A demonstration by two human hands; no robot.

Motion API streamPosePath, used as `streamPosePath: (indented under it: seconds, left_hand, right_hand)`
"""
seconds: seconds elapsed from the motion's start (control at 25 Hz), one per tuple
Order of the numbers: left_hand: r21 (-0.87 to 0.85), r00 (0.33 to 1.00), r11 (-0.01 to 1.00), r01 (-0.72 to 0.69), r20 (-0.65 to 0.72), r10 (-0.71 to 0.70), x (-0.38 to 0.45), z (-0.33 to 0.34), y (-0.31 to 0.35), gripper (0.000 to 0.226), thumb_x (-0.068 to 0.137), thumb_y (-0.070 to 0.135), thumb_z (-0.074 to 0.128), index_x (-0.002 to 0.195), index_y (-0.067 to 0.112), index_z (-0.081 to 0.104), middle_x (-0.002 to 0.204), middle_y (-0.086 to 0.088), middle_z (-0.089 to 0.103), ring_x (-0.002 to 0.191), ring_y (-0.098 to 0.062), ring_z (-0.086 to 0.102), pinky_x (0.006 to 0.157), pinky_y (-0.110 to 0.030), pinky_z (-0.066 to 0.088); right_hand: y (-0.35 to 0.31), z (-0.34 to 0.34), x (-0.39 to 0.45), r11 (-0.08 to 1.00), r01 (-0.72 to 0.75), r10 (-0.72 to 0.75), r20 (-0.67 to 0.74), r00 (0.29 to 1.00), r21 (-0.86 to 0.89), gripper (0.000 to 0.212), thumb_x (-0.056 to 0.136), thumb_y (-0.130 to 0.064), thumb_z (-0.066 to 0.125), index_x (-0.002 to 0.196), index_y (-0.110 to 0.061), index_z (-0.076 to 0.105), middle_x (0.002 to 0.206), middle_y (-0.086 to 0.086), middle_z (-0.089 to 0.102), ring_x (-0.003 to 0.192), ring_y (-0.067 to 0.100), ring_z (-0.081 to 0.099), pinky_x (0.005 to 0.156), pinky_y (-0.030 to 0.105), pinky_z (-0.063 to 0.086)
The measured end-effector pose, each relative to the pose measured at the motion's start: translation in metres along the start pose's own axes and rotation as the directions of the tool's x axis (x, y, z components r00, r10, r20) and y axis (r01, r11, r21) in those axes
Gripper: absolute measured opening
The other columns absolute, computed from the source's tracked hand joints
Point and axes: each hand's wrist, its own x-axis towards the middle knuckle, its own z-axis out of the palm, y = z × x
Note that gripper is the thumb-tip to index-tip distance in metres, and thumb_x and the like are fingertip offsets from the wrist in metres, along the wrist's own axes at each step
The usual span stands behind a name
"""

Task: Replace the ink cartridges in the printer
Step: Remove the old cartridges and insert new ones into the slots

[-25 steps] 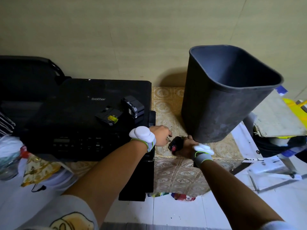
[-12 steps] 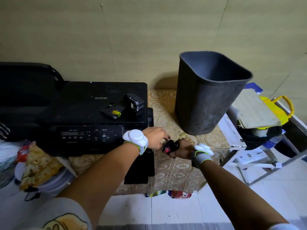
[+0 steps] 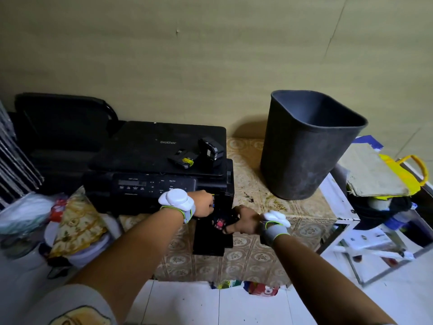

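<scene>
Black printer [image 3: 150, 160] at the table's left edge, left hand [image 3: 204, 203] reaching into its front-right cartridge bay, grip unclear, right hand [image 3: 243, 221] curled around a red-labelled cartridge [image 3: 220, 223] just beside, two cartridges [image 3: 196, 154] on the printer's lid

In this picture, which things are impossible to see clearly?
Head view only:
- Cartridge slots: hidden by the left hand at the printer front.
- Cartridge in the right hand: mostly covered by fingers.
- Panel labels: too small.
- Bin inside: too dark.
</scene>
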Motion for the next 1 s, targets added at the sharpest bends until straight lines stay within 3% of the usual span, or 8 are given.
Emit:
streamPosePath:
  seconds: [0.12,0.24,0.4,0.56,0.64,0.72,0.84,1.0]
  left_hand:
    - [-0.103,0.993,0.988,0.117,0.009,-0.117,-0.005,0.006,-0.008,0.045,0.1,0.028,0.041,0.111,-0.011,0.06,0.121,-0.031,0.06,0.111,-0.041,0.058,0.092,-0.037,0.048]
    - [-0.21,0.982,0.959,0.189,0.05,-0.182,-0.007,0.011,-0.014,0.055,0.099,0.035,0.044,0.116,-0.015,0.057,0.127,-0.032,0.057,0.117,-0.04,0.056,0.095,-0.037,0.047]
    - [-0.286,0.978,0.936,0.206,0.095,-0.187,-0.006,0.01,-0.024,0.05,0.093,0.033,0.056,0.112,-0.013,0.06,0.123,-0.03,0.059,0.114,-0.038,0.058,0.093,-0.039,0.048]
    - [-0.393,0.965,0.881,0.263,0.106,-0.241,-0.005,0.009,-0.033,0.032,0.085,0.03,0.068,0.079,-0.001,0.061,0.072,-0.011,0.052,0.077,-0.024,0.053,0.064,-0.03,0.038]
    - [-0.433,0.96,0.857,0.28,0.1,-0.263,-0.006,0.007,-0.033,0.037,0.081,0.029,0.073,0.062,0.006,0.051,0.064,-0.004,0.046,0.073,-0.021,0.05,0.063,-0.027,0.036]
    - [-0.433,0.958,0.856,0.281,0.077,-0.276,-0.008,0.006,-0.03,0.034,0.077,0.029,0.075,0.067,0.004,0.054,0.068,-0.006,0.053,0.071,-0.021,0.056,0.062,-0.027,0.042]
    - [-0.445,0.956,0.85,0.283,0.062,-0.286,-0.01,0.004,-0.02,0.026,0.074,0.025,0.077,0.073,0.003,0.063,0.067,-0.009,0.064,0.05,-0.021,0.061,0.04,-0.024,0.049]
    - [-0.472,0.946,0.838,0.272,-0.027,-0.322,-0.013,-0.006,-0.009,0.023,0.077,0.016,0.073,0.091,-0.002,0.071,0.099,-0.02,0.071,0.08,-0.032,0.07,0.062,-0.037,0.058]
  right_hand:
    - [-0.012,0.009,0.002,0.988,0.003,-0.01,0.045,0.999,0.153,0.055,0.07,-0.017,0.079,0.118,-0.006,0.056,0.094,-0.004,0.057,0.082,0.009,0.057,0.057,0.001,0.039]
    - [-0.023,0.017,0.006,0.991,0.028,-0.03,0.019,0.999,0.13,0.063,0.068,-0.025,0.08,0.122,-0.007,0.054,0.109,0.0,0.053,0.107,0.019,0.058,0.081,0.013,0.041]
    - [-0.028,0.025,0.013,0.994,0.051,-0.051,-0.003,0.999,0.099,0.072,0.068,-0.032,0.079,0.129,-0.01,0.048,0.129,0.007,0.049,0.117,0.021,0.051,0.089,0.018,0.037]
    - [-0.03,0.026,0.017,0.988,0.054,-0.057,0.015,0.998,0.145,0.075,0.069,-0.032,0.079,0.132,-0.01,0.046,0.133,0.006,0.048,0.118,0.02,0.051,0.092,0.018,0.038]
    - [-0.03,0.029,0.018,0.987,0.057,-0.061,0.025,0.998,0.151,0.076,0.069,-0.029,0.079,0.133,-0.01,0.043,0.133,0.007,0.048,0.119,0.021,0.051,0.097,0.022,0.041]
    - [-0.029,0.033,0.018,0.984,0.062,-0.068,0.028,0.997,0.165,0.078,0.068,-0.027,0.079,0.134,-0.01,0.041,0.134,0.01,0.048,0.119,0.023,0.051,0.1,0.028,0.043]
    - [-0.027,0.04,0.019,0.992,0.076,-0.075,-0.014,0.997,0.104,0.078,0.068,-0.028,0.08,0.132,-0.009,0.04,0.13,0.014,0.045,0.119,0.026,0.049,0.1,0.033,0.043]
    - [-0.026,0.038,0.022,0.995,0.069,-0.064,-0.079,0.995,0.068,0.078,0.068,-0.034,0.079,0.131,-0.009,0.04,0.127,0.014,0.043,0.118,0.027,0.048,0.1,0.03,0.04]
